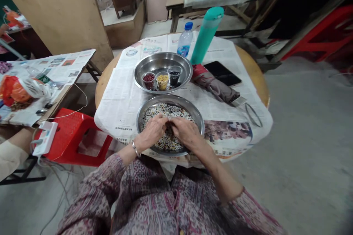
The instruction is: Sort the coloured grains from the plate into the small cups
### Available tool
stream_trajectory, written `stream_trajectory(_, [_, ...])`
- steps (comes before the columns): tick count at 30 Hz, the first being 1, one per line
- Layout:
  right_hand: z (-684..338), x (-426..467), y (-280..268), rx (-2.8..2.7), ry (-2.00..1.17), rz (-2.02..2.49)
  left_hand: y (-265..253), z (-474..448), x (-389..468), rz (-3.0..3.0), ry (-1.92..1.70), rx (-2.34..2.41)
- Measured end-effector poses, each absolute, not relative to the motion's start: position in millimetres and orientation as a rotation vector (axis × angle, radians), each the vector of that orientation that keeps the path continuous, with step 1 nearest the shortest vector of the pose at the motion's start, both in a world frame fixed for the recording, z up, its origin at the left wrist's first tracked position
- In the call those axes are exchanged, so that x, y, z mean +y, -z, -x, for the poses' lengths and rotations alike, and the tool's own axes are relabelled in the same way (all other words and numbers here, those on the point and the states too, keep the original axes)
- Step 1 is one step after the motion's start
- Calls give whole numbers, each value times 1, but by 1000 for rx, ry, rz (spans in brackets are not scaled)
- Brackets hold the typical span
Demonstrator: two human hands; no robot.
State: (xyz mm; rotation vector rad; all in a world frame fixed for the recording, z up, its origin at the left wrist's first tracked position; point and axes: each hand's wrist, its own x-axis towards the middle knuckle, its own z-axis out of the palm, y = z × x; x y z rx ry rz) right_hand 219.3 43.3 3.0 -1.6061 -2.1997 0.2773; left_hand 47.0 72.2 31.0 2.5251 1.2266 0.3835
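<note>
Both of my hands are over a steel basin (200, 117) of mixed grains (169, 143), mostly white with yellow, red and black among them. My left hand (154, 127), with a bracelet at its wrist, has its fingers curled together at the middle of the basin. Opposite it, my right hand (184, 129) bends its fingers inward, so the two hands nearly meet. Whatever their fingertips pinch is hidden. A second steel basin (172, 57) behind bears a cup of red beans (149, 80), a cup of yellow grains (162, 80) and a cup of black beans (174, 76).
Newspaper (116, 97) covers the round table. Toward its back stand a water bottle (185, 39) and a teal flask (207, 35). To the right lie a folded umbrella (213, 85), a dark tablet (223, 73) and a loop (253, 115). A red stool (68, 136) stands left, near another person's arm.
</note>
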Motion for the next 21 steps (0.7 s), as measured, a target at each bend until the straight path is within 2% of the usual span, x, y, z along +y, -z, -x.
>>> stream_trajectory(7, [-231, 73, -15, -2049, -120, 1758, -31, -52, 117, -2492, -479, 1455])
stream_trajectory(15, [-232, 43, -2, -2098, -204, 1667, -35, -54, 60, -2628, -351, 1205])
stream_trajectory(21, [-229, 37, 1, -1974, -238, 1623, -30, -52, 56, -2526, -339, 1428])
